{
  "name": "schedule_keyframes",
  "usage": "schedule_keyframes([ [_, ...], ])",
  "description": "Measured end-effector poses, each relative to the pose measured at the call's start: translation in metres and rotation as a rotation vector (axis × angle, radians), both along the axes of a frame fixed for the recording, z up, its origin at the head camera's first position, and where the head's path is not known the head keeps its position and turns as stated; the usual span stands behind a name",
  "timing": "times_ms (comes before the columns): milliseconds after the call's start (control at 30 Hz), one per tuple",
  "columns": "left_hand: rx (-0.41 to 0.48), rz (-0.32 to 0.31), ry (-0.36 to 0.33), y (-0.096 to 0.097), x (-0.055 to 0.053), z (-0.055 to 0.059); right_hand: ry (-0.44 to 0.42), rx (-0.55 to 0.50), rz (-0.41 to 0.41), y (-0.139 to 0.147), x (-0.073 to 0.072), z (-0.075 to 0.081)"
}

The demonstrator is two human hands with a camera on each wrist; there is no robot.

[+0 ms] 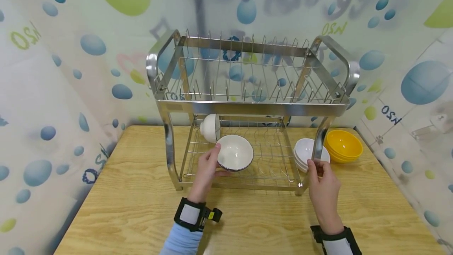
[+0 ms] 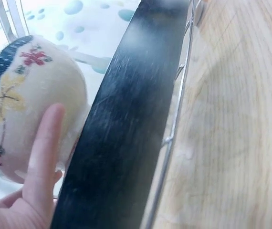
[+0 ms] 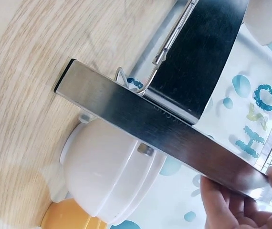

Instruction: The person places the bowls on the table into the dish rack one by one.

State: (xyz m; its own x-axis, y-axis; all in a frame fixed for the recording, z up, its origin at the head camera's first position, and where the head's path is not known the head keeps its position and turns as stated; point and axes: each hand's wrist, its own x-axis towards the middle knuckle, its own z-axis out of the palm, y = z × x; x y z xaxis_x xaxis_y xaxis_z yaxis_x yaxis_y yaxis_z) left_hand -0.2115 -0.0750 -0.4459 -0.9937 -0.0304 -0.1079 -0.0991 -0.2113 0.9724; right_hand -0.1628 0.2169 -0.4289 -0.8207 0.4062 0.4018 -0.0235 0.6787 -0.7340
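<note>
My left hand grips a cream bowl with a dark patterned rim, thumb at the rim and fingers beneath. This bowl is over the lower tier of a metal dish rack. In the left wrist view, red and yellow flowers decorate the outside of the bowl. Behind it, a second cream bowl stands on its side in the lower tier. My right hand holds the rack's front right leg, with thumb and fingers on either side of the metal.
White stacked bowls stand on the table just outside the rack's right leg, partly hidden by it. Beside them are stacked yellow bowls. The upper tier has upright wire dividers. A patterned curtain hangs behind the wooden table.
</note>
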Motion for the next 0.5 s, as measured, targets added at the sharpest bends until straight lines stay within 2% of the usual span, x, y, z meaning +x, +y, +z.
schedule_keyframes([
  [233,-0.049,0.017,0.004,-0.003,0.001,0.008,-0.048,0.009,0.018,0.000,0.002,0.002],
  [500,-0.111,0.013,0.070,-0.008,-0.009,0.025,-0.067,0.026,0.018,-0.001,0.002,0.004],
])
